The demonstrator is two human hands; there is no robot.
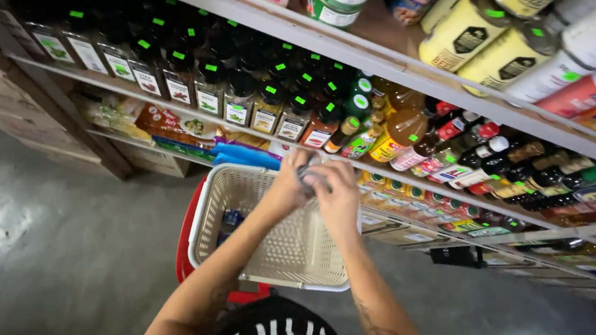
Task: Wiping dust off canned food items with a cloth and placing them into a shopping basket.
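Observation:
Both my hands meet above a beige plastic shopping basket [224, 193] that rests on a red basket [184, 244]. My left hand [286, 184] and my right hand [337, 191] are closed together around a small dark grey object [309, 176], mostly hidden by my fingers. I cannot tell what the object is. A small dark blue package [231, 220] lies at the bottom of the beige basket.
Store shelves run diagonally across the view, packed with dark sauce bottles with green tags [237, 98], orange and red bottles [407, 128], and large pale jars [467, 30] above. Blue packets [245, 155] sit behind the basket. Grey concrete floor [52, 248] lies to the left.

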